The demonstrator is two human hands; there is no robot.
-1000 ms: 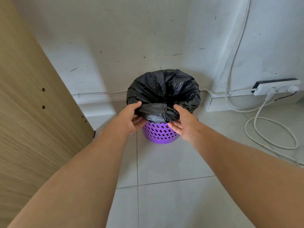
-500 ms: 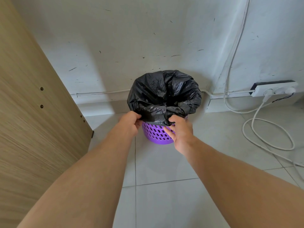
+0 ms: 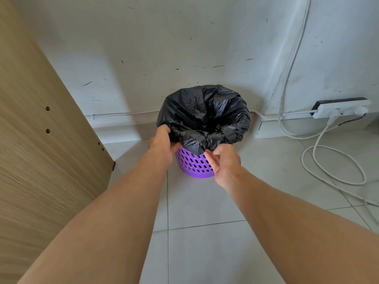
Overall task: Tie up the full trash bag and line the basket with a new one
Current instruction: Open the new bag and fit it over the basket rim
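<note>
Both arms stretched out: left hand grips the black trash bag rim, right hand pinches its near edge over the purple basket.

No legible text, label, brand, number or sign appears on any surface in view.

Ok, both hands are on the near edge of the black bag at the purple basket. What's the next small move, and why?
Probably peel the folded edge up off the rim. The left hand grips the black bag at the near left, and the right hand pinches its near right edge, but the bag is still draped over the purple basket, so it must come free before tying.
</note>
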